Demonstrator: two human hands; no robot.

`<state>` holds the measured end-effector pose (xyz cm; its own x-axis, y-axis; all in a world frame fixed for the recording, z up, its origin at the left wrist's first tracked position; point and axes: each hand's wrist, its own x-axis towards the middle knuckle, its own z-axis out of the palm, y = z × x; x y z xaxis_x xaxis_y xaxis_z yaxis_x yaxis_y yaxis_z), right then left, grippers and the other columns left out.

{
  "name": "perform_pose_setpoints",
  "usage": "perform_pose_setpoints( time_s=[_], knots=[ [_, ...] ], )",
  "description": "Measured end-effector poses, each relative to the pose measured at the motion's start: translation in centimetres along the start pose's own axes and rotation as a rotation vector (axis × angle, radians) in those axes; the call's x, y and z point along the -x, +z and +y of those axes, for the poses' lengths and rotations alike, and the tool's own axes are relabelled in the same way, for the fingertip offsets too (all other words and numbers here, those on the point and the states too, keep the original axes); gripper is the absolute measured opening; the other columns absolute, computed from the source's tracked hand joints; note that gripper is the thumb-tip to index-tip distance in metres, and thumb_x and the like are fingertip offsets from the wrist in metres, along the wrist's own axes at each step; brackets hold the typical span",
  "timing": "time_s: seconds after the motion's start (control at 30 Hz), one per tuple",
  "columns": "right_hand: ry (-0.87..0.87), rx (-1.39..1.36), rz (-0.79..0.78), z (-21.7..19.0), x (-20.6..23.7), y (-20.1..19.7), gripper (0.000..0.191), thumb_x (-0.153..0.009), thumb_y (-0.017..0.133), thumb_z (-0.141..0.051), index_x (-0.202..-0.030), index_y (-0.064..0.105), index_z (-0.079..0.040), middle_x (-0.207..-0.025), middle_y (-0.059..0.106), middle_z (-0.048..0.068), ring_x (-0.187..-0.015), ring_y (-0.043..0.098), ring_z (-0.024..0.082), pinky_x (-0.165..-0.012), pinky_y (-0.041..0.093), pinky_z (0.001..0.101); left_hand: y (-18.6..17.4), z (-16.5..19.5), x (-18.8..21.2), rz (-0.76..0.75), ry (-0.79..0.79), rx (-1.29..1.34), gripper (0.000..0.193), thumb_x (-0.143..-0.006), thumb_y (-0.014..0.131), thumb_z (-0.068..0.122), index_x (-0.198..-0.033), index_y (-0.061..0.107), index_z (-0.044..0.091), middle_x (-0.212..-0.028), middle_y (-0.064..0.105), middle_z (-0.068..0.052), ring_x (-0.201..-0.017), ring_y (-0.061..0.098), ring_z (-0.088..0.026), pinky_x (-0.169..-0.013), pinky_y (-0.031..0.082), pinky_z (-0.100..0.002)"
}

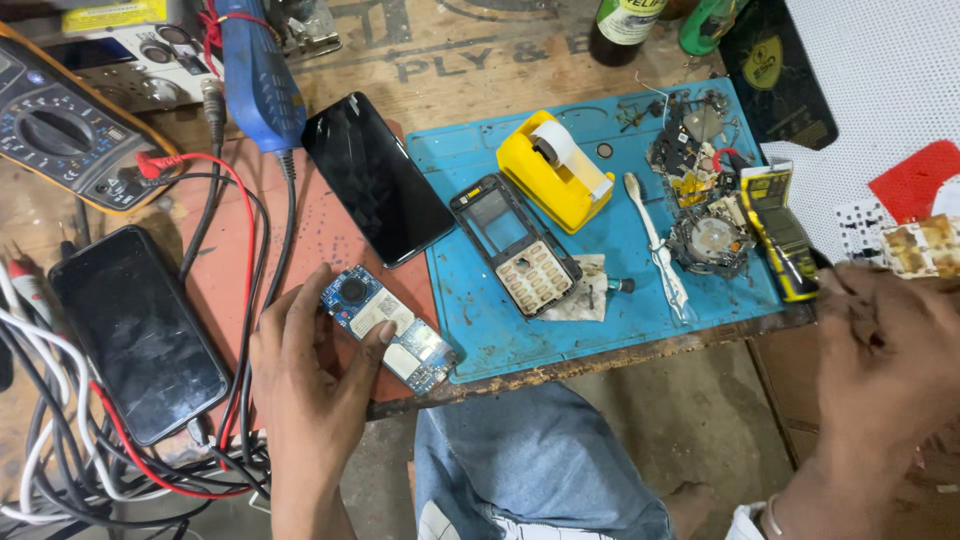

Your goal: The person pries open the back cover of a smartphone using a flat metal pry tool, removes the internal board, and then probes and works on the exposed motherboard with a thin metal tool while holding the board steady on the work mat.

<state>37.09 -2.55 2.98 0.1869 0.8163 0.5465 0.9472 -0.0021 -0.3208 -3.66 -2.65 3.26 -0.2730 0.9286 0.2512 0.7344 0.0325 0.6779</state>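
My left hand (310, 375) rests on a bare phone circuit board (388, 328) at the front edge of the bench, thumb and fingers pinching its sides. A keypad phone front housing (516, 244) lies just right of it on a blue work mat (500, 330). My right hand (880, 350) hovers off the mat's right end with curled fingers, close to a black-and-yellow flat part (780, 232); whether it holds anything is hidden.
Two black smartphones (378, 178) (138, 332), a multimeter (62, 132), a blue handled tool (258, 72) and tangled cables (120, 470) crowd the left. A yellow tape dispenser (556, 170), a white toothbrush (656, 246) and dismantled parts (700, 190) sit on the mat.
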Motion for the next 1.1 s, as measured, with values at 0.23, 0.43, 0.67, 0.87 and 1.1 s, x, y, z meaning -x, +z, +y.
perform_pose_setpoints(
  time_s=[0.23, 0.43, 0.67, 0.87, 1.1],
  knots=[
    [0.036, 0.034, -0.067, -3.6, -1.0, -1.5, 0.032, -0.089, 0.083, -0.012, -0.117, 0.074, -0.002, -0.112, 0.073, 0.016, -0.087, 0.072, 0.028, -0.075, 0.054, 0.0361, 0.1, -0.1, 0.1, -0.005, -0.013, -0.012, 0.066, -0.081, 0.085, 0.028, -0.140, 0.061, 0.009, -0.120, 0.059, -0.011, -0.098, 0.054, -0.025, -0.078, 0.048, -0.037],
    [-0.057, 0.085, -0.116, -4.8, -1.6, -1.5, 0.039, -0.088, 0.079, -0.013, -0.124, 0.071, -0.002, -0.127, 0.071, 0.016, -0.112, 0.070, 0.034, -0.091, 0.055, 0.0407, 0.3, -0.5, 0.0, 0.001, 0.025, -0.041, 0.067, -0.081, 0.085, 0.031, -0.140, 0.061, 0.008, -0.117, 0.060, -0.010, -0.098, 0.054, -0.026, -0.083, 0.046, -0.039],
    [-0.117, 0.036, -0.008, -3.2, -1.4, 0.2, 0.028, -0.097, 0.077, -0.007, -0.124, 0.072, 0.000, -0.122, 0.072, 0.015, -0.107, 0.070, 0.030, -0.091, 0.055, 0.0355, 0.2, -0.5, 0.0, 0.012, 0.020, -0.024, 0.065, -0.082, 0.084, 0.032, -0.138, 0.062, 0.008, -0.120, 0.059, -0.011, -0.100, 0.055, -0.027, -0.080, 0.048, -0.039],
    [0.018, -0.198, 0.060, -2.2, 2.7, 0.1, 0.016, -0.101, 0.085, -0.008, -0.109, 0.073, 0.000, -0.101, 0.071, 0.012, -0.077, 0.064, 0.016, -0.067, 0.048, 0.0260, 0.7, -1.5, 0.6, 0.108, 0.158, -0.070, 0.064, -0.083, 0.085, 0.021, -0.139, 0.060, 0.003, -0.135, 0.063, -0.014, -0.111, 0.060, -0.027, -0.088, 0.050, -0.037],
    [0.314, -0.294, 0.034, 0.9, 12.2, -2.4, 0.013, -0.085, 0.084, -0.011, -0.091, 0.074, -0.005, -0.081, 0.071, 0.006, -0.057, 0.056, 0.012, -0.050, 0.042, 0.0273, 3.8, 2.7, -2.1, -0.190, 0.264, 0.627, 0.055, -0.091, 0.072, 0.017, -0.139, 0.050, -0.001, -0.140, 0.050, -0.017, -0.128, 0.060, -0.020, -0.082, 0.052, -0.025]
  ],
)
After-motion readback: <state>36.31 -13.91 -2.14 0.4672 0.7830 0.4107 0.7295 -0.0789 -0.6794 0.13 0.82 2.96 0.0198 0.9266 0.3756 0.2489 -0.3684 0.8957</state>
